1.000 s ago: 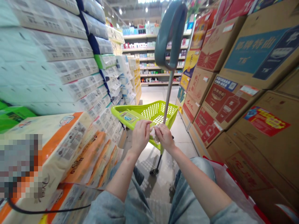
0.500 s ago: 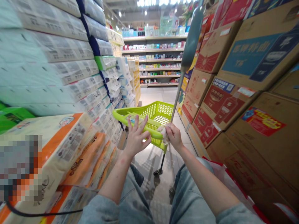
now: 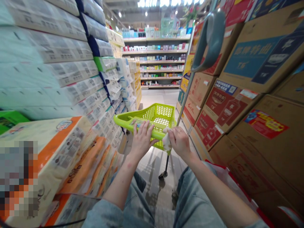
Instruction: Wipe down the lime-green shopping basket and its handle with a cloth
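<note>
A lime-green shopping cart (image 3: 163,111) stands in front of me, its curved handle (image 3: 122,119) towards me. My left hand (image 3: 142,139) lies over the handle, fingers across its top and thumb on the near side. At the handle's right end, my right hand (image 3: 179,139) is closed on a crumpled white cloth (image 3: 167,139), which touches the handle. Just beyond that hand rises a thin grey pole (image 3: 186,99) topped by a looped grey grip (image 3: 210,44). The pole's lower part is hidden behind my right hand and the cart.
Stacked tissue packs (image 3: 68,71) line the left side, with orange-and-cream packs (image 3: 78,171) closer in. Cardboard cartons (image 3: 251,63) wall the right. Stocked shelves (image 3: 163,61) stand at the aisle's far end. A caster leg (image 3: 167,166) shows below the cart.
My left hand has come down from spread fingers onto the cart handle. The pole's grip has swung right and turned. My right hand keeps the cloth at the handle's end.
</note>
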The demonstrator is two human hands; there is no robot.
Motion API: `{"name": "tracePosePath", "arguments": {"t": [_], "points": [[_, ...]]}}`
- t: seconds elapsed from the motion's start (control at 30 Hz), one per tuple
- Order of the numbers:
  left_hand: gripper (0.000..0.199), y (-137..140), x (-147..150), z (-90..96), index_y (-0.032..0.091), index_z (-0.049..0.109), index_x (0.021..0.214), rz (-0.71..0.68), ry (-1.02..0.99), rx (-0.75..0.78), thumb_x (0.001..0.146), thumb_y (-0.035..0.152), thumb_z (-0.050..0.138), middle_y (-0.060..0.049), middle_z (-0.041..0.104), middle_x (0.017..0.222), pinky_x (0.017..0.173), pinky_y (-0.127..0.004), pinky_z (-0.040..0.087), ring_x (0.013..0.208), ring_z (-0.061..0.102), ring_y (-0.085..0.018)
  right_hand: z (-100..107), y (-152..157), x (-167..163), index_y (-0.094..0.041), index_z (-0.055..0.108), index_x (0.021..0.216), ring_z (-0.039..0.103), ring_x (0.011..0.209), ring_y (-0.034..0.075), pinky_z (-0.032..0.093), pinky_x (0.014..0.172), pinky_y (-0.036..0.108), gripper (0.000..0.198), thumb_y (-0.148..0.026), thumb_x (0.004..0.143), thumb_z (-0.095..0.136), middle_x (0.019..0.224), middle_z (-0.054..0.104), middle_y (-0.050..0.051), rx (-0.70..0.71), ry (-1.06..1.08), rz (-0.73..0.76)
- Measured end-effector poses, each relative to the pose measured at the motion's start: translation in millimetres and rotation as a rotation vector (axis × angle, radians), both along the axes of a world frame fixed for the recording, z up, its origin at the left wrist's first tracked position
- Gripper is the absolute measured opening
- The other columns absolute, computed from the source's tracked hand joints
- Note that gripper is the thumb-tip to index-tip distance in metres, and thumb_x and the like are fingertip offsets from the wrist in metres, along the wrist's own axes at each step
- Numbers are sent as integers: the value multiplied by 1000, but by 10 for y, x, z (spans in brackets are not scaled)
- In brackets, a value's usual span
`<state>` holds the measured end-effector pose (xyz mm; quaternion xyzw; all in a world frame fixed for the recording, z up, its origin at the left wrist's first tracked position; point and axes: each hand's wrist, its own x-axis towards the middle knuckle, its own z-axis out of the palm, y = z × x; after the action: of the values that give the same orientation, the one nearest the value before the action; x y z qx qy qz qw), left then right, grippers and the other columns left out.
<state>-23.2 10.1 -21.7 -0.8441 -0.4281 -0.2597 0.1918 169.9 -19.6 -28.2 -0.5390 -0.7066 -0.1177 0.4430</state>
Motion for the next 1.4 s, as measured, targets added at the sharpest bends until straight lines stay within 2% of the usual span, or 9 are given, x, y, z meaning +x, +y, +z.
{"name": "tracePosePath", "arguments": {"t": [0.1, 0.3, 0.37, 0.57, 0.63, 0.87, 1.07, 1.27, 1.4], "points": [[59, -11, 10, -3, 15, 44, 133, 8, 2, -3, 83, 46, 54, -16, 41, 142, 113, -54, 12, 135, 31, -30, 108, -47, -153, -16, 61, 72, 57, 78, 19, 38, 73, 29, 37, -29, 94, 35, 75, 64, 9, -39, -151, -212], [58, -35, 33, 6, 16, 43, 134, 12, 5, -17, 82, 40, 55, -15, 41, 142, 113, -53, 12, 135, 31, -30, 423, 104, -189, -16, 68, 69, 59, 63, 15, 32, 59, 26, 43, -37, 93, 38, 70, 69, 7, -407, -336, -269], [58, -49, 57, 4, 16, 44, 133, 18, -6, -21, 82, 39, 56, -15, 41, 142, 113, -54, 12, 134, 32, -30, 437, 100, -210, -17, 69, 70, 59, 62, 15, 31, 58, 26, 45, -38, 93, 37, 69, 69, 7, -456, -342, -304], [53, -98, 99, -8, 19, 45, 132, 23, -47, -23, 84, 39, 53, -12, 42, 142, 114, -53, 13, 134, 32, -28, 211, -120, -299, -17, 65, 79, 58, 83, 20, 33, 72, 29, 36, -33, 94, 37, 81, 68, 8, -123, -333, -343], [54, -120, 108, -2, 19, 45, 133, 22, -54, -31, 83, 38, 54, -12, 42, 142, 114, -52, 12, 134, 32, -28, 207, -131, -292, -17, 65, 76, 58, 80, 19, 32, 70, 29, 36, -32, 93, 37, 79, 68, 8, -125, -336, -330], [65, -166, 135, 33, 17, 41, 135, -2, -79, -56, 78, 41, 61, -13, 43, 142, 114, -50, 15, 134, 33, -28, 384, 35, -149, -19, 68, 69, 59, 63, 13, 27, 56, 25, 47, -37, 94, 32, 73, 71, 5, -398, -339, -247], [52, -18, -54, 56, 15, 41, 134, -136, -148, -54, 89, 41, 45, -12, 49, 137, 111, -39, 27, 131, 38, -20, 227, 12, 69, -18, 64, 71, 59, 72, 13, 33, 64, 23, 44, -39, 95, 34, 72, 67, 5, -171, -339, -34], [46, 249, -273, 54, 16, 53, 124, 109, -255, -28, 94, 41, 30, -13, 52, 133, 107, -45, 29, 126, 43, -25, 46, 49, 263, -19, 65, 86, 59, 81, 16, 40, 76, 27, 28, -40, 91, 47, 82, 68, 6, 48, -232, 145], [47, 281, -258, 61, 15, 55, 125, 203, -247, -19, 94, 38, 27, -14, 55, 127, 104, -45, 31, 117, 47, -26, 68, 22, 231, -18, 64, 84, 57, 80, 16, 37, 73, 27, 31, -40, 92, 44, 81, 67, 5, 22, -295, 63]]}}
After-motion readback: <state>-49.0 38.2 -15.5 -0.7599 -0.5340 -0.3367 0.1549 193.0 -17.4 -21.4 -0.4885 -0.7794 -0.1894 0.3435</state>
